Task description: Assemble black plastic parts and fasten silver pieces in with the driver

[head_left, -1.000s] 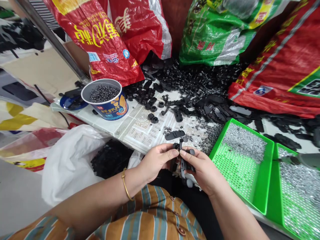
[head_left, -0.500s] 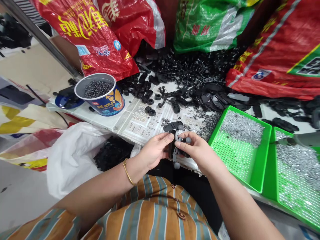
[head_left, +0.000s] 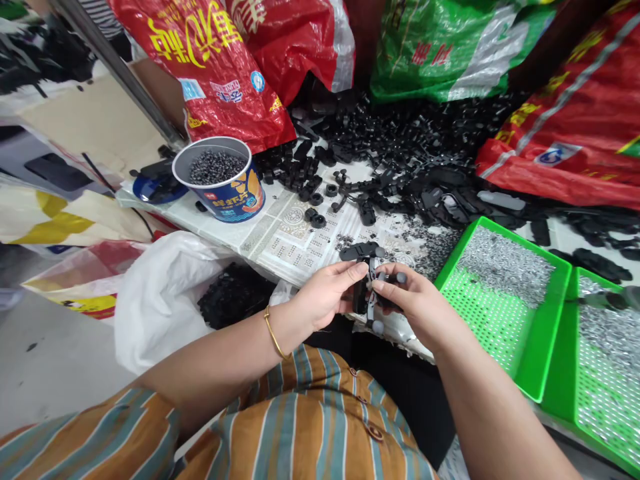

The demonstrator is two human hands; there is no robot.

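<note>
A black plastic assembly (head_left: 360, 293) with grey round-ended arms is held between both hands at the table's front edge. My left hand (head_left: 327, 297) grips its left side, thumb on top near the upper end. My right hand (head_left: 420, 300) pinches the right side, with thumb and fingers around the grey arms and small knobs. The fingers hide part of the assembly. Just beyond the fingertips is a flat black plastic piece (head_left: 359, 251); whether it belongs to the assembly I cannot tell.
A blue tub (head_left: 235, 203) of small dark parts stands on the left. Black plastic parts (head_left: 430, 137) are heaped at the back, before red and green sacks (head_left: 450, 60). Green perforated trays (head_left: 545, 360) with small silvery pieces lie right. A white sack (head_left: 150, 300) hangs below left.
The view has swung slightly left, so the scene sits further right in the picture. Both hands keep hold of the assembly, with almost no change in grip.
</note>
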